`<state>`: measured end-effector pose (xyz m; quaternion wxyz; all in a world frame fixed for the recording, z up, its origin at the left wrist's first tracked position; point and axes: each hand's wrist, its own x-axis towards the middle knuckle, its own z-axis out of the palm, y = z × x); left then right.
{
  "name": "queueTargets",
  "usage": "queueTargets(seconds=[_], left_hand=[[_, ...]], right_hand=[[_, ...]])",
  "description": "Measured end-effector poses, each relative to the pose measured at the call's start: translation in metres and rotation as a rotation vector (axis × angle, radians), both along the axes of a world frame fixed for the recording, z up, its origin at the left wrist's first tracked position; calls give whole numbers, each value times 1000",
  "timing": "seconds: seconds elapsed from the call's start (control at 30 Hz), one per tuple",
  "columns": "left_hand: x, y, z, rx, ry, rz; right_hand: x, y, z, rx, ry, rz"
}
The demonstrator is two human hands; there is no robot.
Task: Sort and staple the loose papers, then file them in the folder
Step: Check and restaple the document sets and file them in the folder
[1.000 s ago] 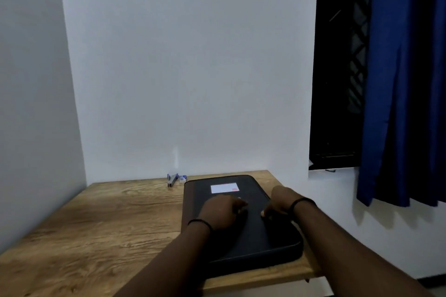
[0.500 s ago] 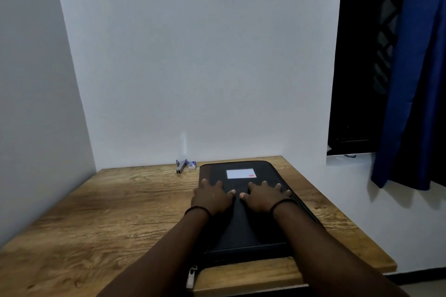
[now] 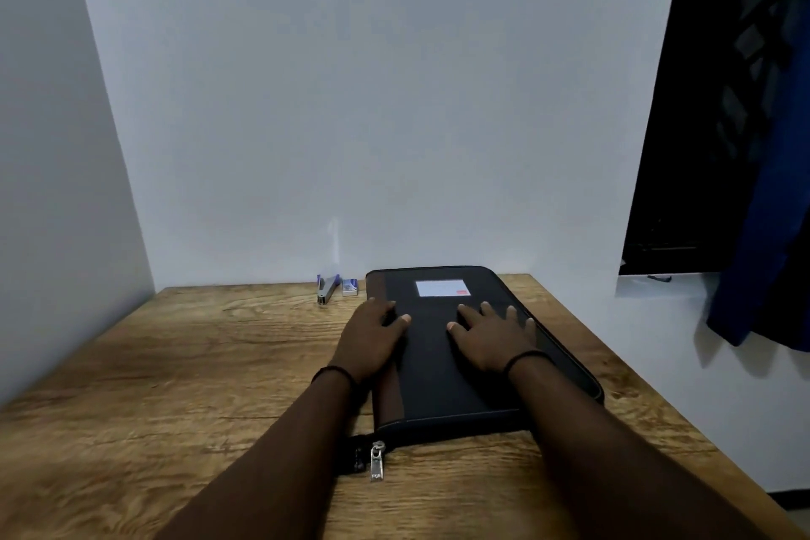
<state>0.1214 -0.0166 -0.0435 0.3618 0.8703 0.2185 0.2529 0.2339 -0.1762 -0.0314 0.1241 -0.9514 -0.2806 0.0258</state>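
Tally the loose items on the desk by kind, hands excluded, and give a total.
Folder: 1, black, zipped, lying flat
Stapler: 1, by the back wall
Staple box: 1, beside the stapler
Loose papers: 0 visible
Total: 3

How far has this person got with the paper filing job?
Barely begun. The folder lies zipped shut on the table, zipper pull at its near corner. Both hands, left and right, rest flat on it. The stapler sits untouched by the wall. No papers show; sorting, stapling and filing remain.
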Motion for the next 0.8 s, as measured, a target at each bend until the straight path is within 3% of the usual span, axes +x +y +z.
queueTargets(seconds=[0.1,0.2,0.27,0.4,0.53,0.67,0.8], left_hand=[[-15,-1,-2,1,-133,132],[-41,-3,-5,50,-130,168],[-65,-8,-3,93,-97,153],[-103,-24,-1,45,-28,38],[-136,-40,-1,-116,-45,-165],[-161,-52,4,-302,-18,-226],[-168,-52,3,-209,28,-239]], right_hand=[[-14,-9,4,253,-201,30],[-42,-18,11,523,-419,166],[-74,-23,15,579,-442,246],[-131,-29,3,568,-532,327],[-170,-39,-9,382,-473,350],[-197,-49,-6,297,-382,314],[-200,-48,-6,251,-400,314]])
